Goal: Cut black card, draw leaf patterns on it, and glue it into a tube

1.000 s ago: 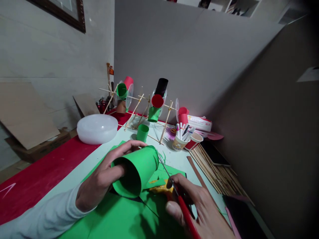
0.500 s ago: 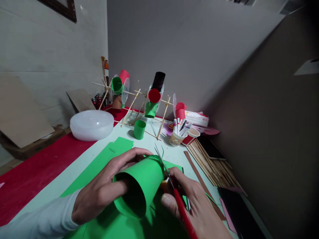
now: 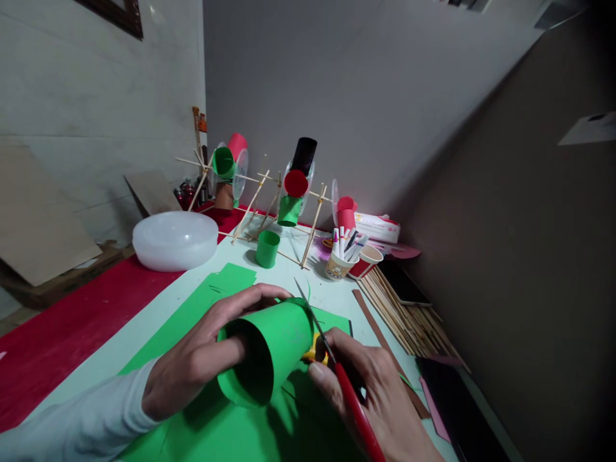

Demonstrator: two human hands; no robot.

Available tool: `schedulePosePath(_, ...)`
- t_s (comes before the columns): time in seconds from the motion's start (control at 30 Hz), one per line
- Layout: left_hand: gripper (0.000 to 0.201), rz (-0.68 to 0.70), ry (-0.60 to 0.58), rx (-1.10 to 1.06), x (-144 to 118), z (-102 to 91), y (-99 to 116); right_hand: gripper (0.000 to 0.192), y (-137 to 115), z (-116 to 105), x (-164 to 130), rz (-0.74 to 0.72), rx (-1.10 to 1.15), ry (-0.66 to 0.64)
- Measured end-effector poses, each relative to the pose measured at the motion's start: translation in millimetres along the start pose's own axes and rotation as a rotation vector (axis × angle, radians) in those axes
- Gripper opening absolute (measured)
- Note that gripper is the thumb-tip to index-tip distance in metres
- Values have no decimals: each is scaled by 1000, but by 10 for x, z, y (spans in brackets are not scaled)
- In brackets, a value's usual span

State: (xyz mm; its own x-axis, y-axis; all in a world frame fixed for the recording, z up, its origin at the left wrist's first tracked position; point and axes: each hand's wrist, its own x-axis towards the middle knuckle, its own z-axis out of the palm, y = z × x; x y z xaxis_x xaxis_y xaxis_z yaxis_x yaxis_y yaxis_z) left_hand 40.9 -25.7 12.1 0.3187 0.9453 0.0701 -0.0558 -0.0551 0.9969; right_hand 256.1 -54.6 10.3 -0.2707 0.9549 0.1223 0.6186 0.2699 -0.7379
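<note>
My left hand (image 3: pixel 202 350) grips a green paper tube (image 3: pixel 282 343), thumb inside the near opening and fingers over the top. In my right hand (image 3: pixel 370 385) is a pair of scissors (image 3: pixel 353 407) with red handles. Their blades lie against the tube's far right end, tips pointing up and away, and look closed together. A thin green strip curls beside the tips. Beneath both hands lies a sheet of green paper (image 3: pixel 231 430). Something yellow (image 3: pixel 314 351), partly hidden, sits between the tube and my right hand.
Behind stands a stick frame (image 3: pixel 312 228) carrying coloured paper tubes and clear discs. A short green tube (image 3: pixel 267 249) stands before it. To the left is a translucent plastic bowl (image 3: pixel 176 240). On the right are a cup of markers (image 3: pixel 339 266), wooden sticks (image 3: pixel 394 308) and a black sheet (image 3: pixel 457 404).
The scissor blades have come together at the tube's end. The tube has turned slightly in my left hand, and the view has shifted a little.
</note>
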Motion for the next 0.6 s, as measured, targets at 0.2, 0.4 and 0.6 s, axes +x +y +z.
schedulePosePath(0.2, 43, 17, -28, 1, 4, -42, -23, 31, 12, 20, -6, 21, -2, 10)
schedulePosePath(0.4, 44, 129, -114, 91, 142, -239, -192, 32, 79, 51, -3, -55, 23, -19)
schedulePosePath(0.6, 46, 174, -136, 121, 231, -329, -160, 41, 54, -12, 31, 70, 40, -17)
